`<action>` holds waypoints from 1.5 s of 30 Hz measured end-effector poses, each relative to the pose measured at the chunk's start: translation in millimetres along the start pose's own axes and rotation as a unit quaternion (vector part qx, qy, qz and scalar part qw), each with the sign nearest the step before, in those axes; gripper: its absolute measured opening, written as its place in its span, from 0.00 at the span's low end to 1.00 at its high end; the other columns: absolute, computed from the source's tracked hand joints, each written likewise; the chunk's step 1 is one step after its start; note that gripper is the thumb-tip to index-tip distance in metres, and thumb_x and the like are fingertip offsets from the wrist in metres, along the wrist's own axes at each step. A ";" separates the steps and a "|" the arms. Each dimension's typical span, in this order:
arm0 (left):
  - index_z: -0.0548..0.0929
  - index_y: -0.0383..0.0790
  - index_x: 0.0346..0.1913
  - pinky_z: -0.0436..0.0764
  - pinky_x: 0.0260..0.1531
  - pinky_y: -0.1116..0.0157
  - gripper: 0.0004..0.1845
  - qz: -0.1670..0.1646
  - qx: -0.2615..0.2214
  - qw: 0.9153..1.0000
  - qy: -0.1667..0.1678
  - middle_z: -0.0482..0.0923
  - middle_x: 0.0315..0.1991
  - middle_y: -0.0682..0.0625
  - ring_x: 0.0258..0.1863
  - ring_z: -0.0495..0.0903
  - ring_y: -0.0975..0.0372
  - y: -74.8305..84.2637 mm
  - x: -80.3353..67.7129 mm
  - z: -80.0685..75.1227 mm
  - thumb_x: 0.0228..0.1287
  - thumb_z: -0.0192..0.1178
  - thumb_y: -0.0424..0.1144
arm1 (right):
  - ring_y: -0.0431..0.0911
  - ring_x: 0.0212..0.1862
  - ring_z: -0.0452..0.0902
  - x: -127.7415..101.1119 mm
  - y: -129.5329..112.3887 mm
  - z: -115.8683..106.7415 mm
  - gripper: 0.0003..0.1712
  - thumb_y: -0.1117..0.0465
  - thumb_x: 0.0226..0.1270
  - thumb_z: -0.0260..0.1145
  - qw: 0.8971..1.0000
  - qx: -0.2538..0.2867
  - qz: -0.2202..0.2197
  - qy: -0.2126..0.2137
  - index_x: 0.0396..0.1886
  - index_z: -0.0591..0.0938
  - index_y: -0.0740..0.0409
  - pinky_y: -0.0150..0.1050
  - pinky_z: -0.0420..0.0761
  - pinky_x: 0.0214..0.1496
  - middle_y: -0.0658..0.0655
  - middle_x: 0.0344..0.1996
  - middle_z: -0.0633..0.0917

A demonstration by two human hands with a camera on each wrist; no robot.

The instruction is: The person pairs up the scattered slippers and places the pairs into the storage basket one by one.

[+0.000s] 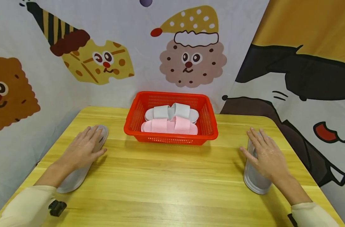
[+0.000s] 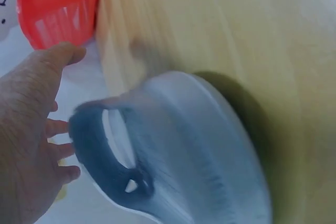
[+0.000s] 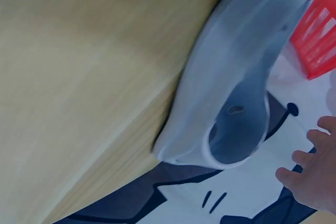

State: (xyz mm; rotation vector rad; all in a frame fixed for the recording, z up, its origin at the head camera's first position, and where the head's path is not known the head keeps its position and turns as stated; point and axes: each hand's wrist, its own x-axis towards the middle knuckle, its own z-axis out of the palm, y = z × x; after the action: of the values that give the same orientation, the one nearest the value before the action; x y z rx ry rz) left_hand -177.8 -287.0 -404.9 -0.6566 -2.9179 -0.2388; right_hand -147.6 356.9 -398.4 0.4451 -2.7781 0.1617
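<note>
A grey slipper (image 1: 74,181) lies at the left side of the table. Over it my left hand (image 1: 83,148) is held palm down, fingers straight and thumb out to the right. In the left wrist view a gap shows between the hand (image 2: 26,129) and the slipper (image 2: 199,145), which has openings in its upper. Another grey slipper (image 1: 256,181) lies at the right side, partly covered in the head view by my right hand (image 1: 270,159), whose fingers are spread. From the right wrist, this hand (image 3: 315,177) appears apart from the slipper (image 3: 226,77).
At the back middle of the wooden table (image 1: 166,183) stands a red plastic basket (image 1: 172,138). Inside it lie white slippers (image 1: 162,112) behind pink slippers (image 1: 159,126). A cloth with cartoon prints (image 1: 149,69) hangs right behind the table and along its sides.
</note>
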 end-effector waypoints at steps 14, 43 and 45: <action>0.59 0.21 0.74 0.54 0.65 0.32 0.41 -0.056 -0.043 0.997 -0.042 0.51 0.73 0.22 0.69 0.52 0.26 -15.0 -13.0 2.2 0.74 0.59 0.50 | 0.72 0.71 0.56 -9.2 18.0 5.7 0.44 0.41 0.78 0.56 0.996 -0.002 0.044 -0.080 0.77 0.60 0.70 0.68 0.55 0.70 0.74 0.73 0.61; 0.74 0.36 0.70 0.78 0.39 0.34 0.38 -0.092 0.012 0.996 -0.015 0.69 0.66 0.34 0.56 0.69 0.32 -7.6 -14.8 3.2 0.71 0.56 0.63 | 0.75 0.61 0.66 -12.0 1.8 -2.4 0.30 0.49 0.74 0.63 0.993 -0.040 0.071 -0.083 0.63 0.76 0.67 0.73 0.71 0.53 0.76 0.61 0.73; 0.75 0.36 0.69 0.79 0.37 0.34 0.38 -0.092 0.013 0.996 -0.011 0.70 0.65 0.34 0.55 0.70 0.32 -6.4 -14.0 2.6 0.70 0.57 0.64 | 0.75 0.60 0.67 -12.5 -1.4 -2.9 0.29 0.48 0.72 0.64 0.994 -0.041 0.068 -0.077 0.61 0.78 0.66 0.73 0.72 0.53 0.75 0.60 0.74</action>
State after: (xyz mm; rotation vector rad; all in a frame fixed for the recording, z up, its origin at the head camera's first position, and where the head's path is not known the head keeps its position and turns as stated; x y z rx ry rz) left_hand -168.3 -298.0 -410.7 -0.3885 -2.9982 -0.2151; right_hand -135.0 359.6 -399.7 0.2579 -2.9541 0.0458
